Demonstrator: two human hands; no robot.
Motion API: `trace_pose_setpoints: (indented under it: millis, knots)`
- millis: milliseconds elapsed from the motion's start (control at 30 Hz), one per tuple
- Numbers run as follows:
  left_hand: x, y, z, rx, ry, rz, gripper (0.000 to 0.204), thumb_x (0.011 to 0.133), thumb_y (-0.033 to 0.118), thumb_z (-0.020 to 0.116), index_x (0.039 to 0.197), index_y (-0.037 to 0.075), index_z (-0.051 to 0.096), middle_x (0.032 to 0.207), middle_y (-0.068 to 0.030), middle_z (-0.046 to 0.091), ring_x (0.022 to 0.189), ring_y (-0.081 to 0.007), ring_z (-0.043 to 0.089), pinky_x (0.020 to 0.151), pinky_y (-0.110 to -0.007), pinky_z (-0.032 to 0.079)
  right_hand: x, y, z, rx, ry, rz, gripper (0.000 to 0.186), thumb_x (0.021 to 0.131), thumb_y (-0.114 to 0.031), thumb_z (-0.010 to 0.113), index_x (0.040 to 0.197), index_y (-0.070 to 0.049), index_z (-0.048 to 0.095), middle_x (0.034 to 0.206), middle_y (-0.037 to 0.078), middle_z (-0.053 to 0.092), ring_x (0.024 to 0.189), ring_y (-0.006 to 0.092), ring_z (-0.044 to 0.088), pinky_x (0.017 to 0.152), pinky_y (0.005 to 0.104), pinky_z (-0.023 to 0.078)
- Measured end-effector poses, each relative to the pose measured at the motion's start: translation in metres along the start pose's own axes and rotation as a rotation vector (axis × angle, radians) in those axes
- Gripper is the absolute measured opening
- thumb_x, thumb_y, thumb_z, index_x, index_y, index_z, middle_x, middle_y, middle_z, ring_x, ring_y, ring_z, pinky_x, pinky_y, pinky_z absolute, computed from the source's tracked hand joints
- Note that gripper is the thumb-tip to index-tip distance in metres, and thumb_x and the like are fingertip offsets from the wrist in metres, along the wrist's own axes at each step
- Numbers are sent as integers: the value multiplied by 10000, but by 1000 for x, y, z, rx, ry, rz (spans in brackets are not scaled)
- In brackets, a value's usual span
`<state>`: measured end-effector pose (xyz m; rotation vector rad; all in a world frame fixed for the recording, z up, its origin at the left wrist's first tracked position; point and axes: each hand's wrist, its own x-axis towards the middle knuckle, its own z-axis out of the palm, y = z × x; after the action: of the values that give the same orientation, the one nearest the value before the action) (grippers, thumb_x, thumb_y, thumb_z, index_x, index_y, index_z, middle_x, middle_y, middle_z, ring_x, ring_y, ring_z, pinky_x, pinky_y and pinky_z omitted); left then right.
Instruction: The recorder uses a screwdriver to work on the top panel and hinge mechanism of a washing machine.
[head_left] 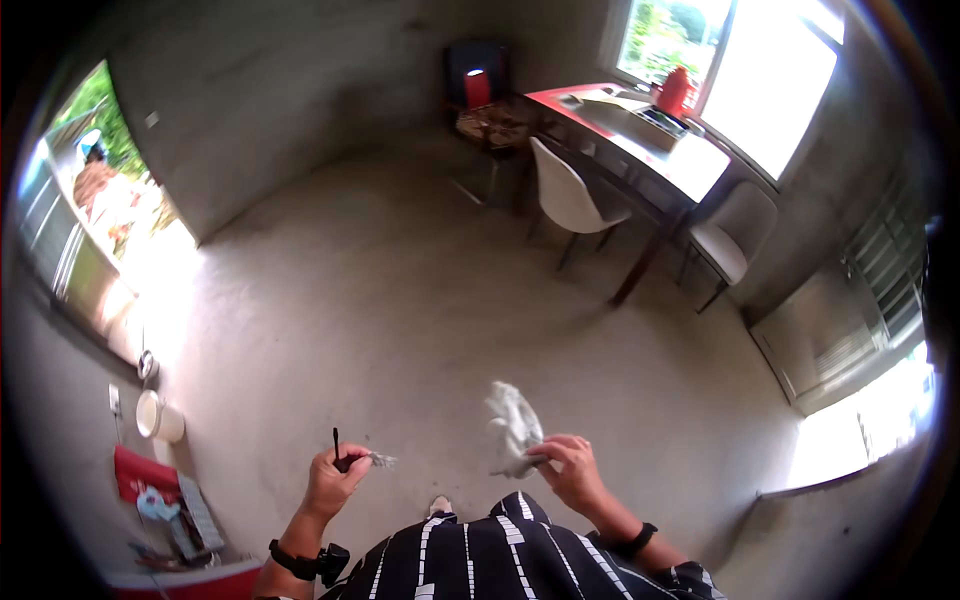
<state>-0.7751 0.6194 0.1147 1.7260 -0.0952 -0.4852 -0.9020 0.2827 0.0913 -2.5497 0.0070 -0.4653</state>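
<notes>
My left hand (330, 480) is at the lower left, closed on a thin dark stick-like object (337, 450). A small frayed grey tuft (381, 459) sticks out rightward from the same fingers; I cannot tell what it is. My right hand (570, 470) pinches a crumpled white-grey cloth (512, 425), perhaps a glove, which it holds up over the concrete floor (440, 330) at the lower middle. The two hands are apart, each in front of my body.
An open doorway (150, 230) is at the left, with a white bucket (160, 416) and red-topped clutter (140, 470) below it. A table (700, 175) under the window has chairs (565, 195) around it. A metal door (810, 340) and low wall (840, 530) are at the right.
</notes>
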Motion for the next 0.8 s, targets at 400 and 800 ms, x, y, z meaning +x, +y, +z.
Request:
trace_pose_setpoints:
  millis: [400,800]
  knots:
    - [228,77,169,89,-272,38,76,841,79,609,882,20,634,664,55,538,595,-24,468,518,-193,375,39,267,5,1453,516,1326,312,802,-5,372,1095,11,479,1005,141,572,915,277,600,771,411,525]
    - [442,110,247,-14,-136,-43,53,838,93,617,843,41,610,618,16,560,453,-28,457,406,-174,357,188,482,-23,1642,531,1583,423,748,-40,631,1153,-44,508,1041,76,580,935,242,574,844,404,483]
